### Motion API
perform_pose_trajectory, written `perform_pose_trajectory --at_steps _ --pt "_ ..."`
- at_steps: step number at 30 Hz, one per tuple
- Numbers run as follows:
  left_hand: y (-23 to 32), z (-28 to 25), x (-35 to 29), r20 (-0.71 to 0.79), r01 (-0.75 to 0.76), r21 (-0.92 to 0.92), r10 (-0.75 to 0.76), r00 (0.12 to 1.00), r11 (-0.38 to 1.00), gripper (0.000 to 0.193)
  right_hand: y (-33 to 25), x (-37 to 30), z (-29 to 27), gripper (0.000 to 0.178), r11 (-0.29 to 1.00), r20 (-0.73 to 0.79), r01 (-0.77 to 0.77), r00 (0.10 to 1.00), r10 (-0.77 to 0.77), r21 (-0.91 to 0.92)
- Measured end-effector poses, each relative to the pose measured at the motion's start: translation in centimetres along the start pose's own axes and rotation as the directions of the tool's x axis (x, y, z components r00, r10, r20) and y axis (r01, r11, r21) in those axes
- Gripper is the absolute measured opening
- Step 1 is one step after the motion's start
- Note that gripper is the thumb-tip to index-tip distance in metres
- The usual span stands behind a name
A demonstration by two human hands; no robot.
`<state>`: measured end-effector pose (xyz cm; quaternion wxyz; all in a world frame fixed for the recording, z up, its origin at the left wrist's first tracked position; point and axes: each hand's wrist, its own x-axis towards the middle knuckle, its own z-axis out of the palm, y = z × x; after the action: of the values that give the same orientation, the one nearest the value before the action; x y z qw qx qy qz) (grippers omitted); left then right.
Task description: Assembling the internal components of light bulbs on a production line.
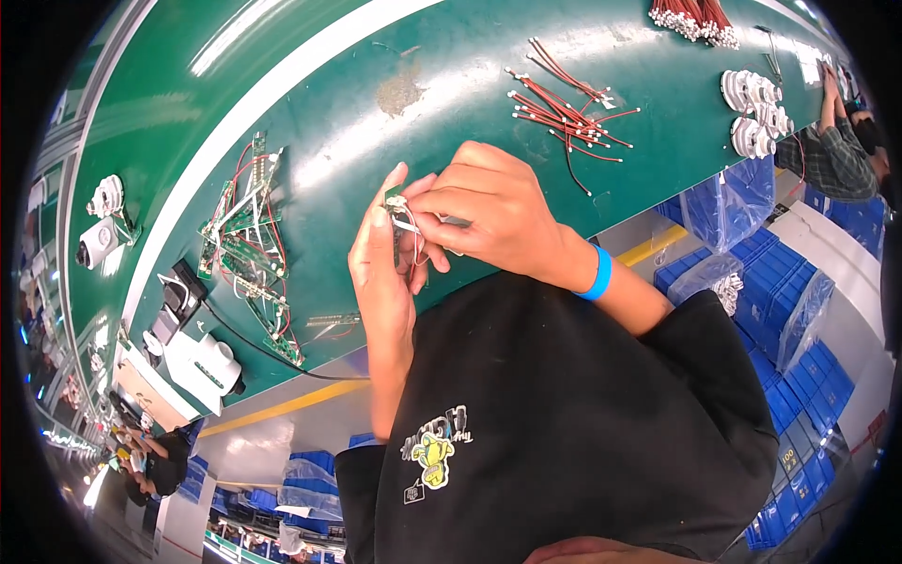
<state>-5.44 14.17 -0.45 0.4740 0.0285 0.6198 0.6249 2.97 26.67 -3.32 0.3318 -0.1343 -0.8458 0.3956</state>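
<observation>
Above the bench, my left hand [379, 258] is closed around a small green circuit board [398, 246] with thin wires on it. My right hand [490, 202], with a blue band on its wrist, pinches at the white connector and wires [402, 209] at the board's upper end. Fingers partly cover the board, so its full length is hidden. Left of my hands lies a tangled pile of green circuit boards [246, 254] with red and white wires. Beyond my right hand is a loose bunch of red-and-black cables [568, 117] with white plugs.
White round housings [752, 113] stand at the right of the green bench [451, 103], near bundled cables [695, 21]. A black device with a cord [185, 287] and a white device [204, 365] sit at the left. Blue crates [766, 282] are stacked right; other people work at both ends.
</observation>
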Motion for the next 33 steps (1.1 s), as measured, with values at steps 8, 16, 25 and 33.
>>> perform_pose_trajectory --at_steps 8,16,25,33 --pt "0.8 0.8 -0.2 -0.055 -0.049 0.105 0.055 0.997 0.993 0.051 -0.1 -0.2 -0.4 0.013 0.996 0.025 -0.094 0.995 0.094 -0.012" --pt "0.4 1.4 -0.2 -0.069 -0.122 0.130 0.132 0.989 0.984 0.055 0.1 -0.6 0.5 0.012 0.987 -0.023 -0.112 0.993 0.116 0.114" --pt "0.3 2.2 0.6 -0.217 0.067 -0.147 -0.098 0.971 0.987 0.050 0.2 -0.4 -0.8 0.018 0.959 0.093 -0.219 0.974 0.205 0.182" --pt "-2.5 1.0 1.0 0.334 -0.452 0.777 0.320 0.886 0.439 0.111 0.0 -6.0 -5.5 0.041 0.473 0.438 -0.776 0.628 0.644 0.417"
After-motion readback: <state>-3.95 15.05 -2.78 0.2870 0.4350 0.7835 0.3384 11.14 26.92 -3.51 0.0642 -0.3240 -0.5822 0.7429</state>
